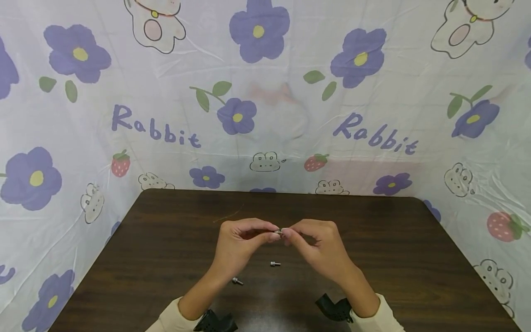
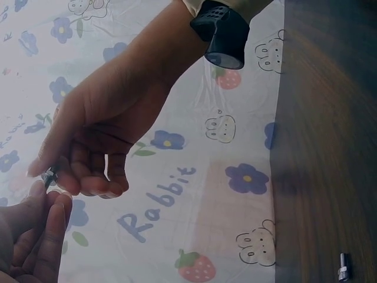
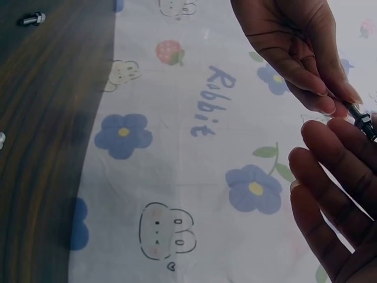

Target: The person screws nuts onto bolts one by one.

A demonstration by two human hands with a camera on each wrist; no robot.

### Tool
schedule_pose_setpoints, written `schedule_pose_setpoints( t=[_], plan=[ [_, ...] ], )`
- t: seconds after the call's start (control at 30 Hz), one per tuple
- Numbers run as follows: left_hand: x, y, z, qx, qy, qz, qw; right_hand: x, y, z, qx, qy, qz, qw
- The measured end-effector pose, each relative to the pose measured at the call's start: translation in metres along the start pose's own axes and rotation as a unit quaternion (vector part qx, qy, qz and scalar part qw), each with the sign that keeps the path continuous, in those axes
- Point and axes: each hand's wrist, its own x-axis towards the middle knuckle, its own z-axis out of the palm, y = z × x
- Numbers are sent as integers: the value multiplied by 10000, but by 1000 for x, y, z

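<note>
Above the table, fingertips of both hands meet at a small metal bolt (image 3: 363,121). My left hand (image 1: 237,244) pinches one end between thumb and index finger. From the other side, my right hand (image 1: 325,246) pinches the opposite end with thumb and fingertips. In the right wrist view the bolt's threaded end and a bright nut-like collar show between the hands. Most of the bolt is covered by fingers in the head view. The other fingers of the right hand (image 3: 339,194) are spread and lightly bent.
Two more small bolts lie on the dark wooden table (image 1: 166,249): one bolt (image 1: 275,263) below the hands, another bolt (image 1: 237,281) nearer the left forearm. A printed cloth (image 1: 282,133) hangs behind the table and at both sides. Black cameras (image 1: 333,308) sit at the wrists.
</note>
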Motion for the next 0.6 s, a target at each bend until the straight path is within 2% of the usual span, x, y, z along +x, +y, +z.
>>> schedule_pose_setpoints(
  t=[0.2,0.43,0.6],
  plan=[
    [0,-1,1,23,66,-21,10000,0,0,-3,-164,36,197,9997],
    [1,0,-2,122,191,-97,9997,2,2,-4,-98,153,-335,9993],
    [1,0,-2,-30,161,-86,9998,3,3,-2,-144,252,-540,9981]
  ],
)
